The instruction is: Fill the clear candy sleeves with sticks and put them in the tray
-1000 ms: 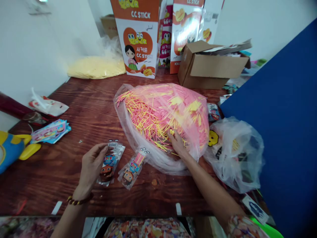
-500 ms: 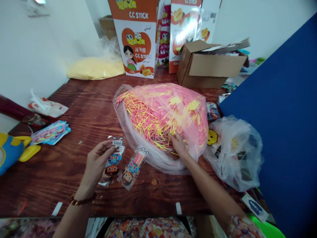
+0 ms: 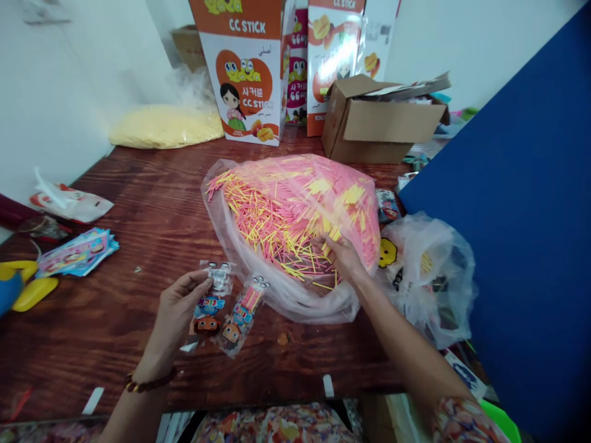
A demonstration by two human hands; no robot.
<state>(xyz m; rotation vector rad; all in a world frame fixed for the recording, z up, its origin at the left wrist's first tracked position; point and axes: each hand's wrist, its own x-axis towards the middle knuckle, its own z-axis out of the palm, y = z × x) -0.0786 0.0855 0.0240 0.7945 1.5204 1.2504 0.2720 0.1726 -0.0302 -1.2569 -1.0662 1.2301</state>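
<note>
My left hand (image 3: 178, 307) pinches the top part of a clear printed packet (image 3: 207, 304) with a cartoon face on it. Beside that packet, a second printed packet (image 3: 242, 317) with pink sticks showing inside lies on the table. My right hand (image 3: 341, 255) reaches into the mouth of a large clear plastic bag (image 3: 295, 301). Its fingers are closed at the thin pink and yellow sticks (image 3: 272, 221) that fill the bag. A few sticks stand out by the fingertips; how many are held is hidden.
Across the back stand printed cartons (image 3: 249, 80) and an open cardboard box (image 3: 392, 129). A yellow-filled bag (image 3: 166, 126) lies back left. On the left are a tissue pack (image 3: 74, 200) and a stack of printed sachets (image 3: 78, 252). A crumpled plastic bag (image 3: 429, 277) sits right, by a blue panel (image 3: 521, 215).
My right hand has shifted slightly among the sticks, with its fingers drawn in. My left hand keeps its packet. The whole view has slid a little to the left.
</note>
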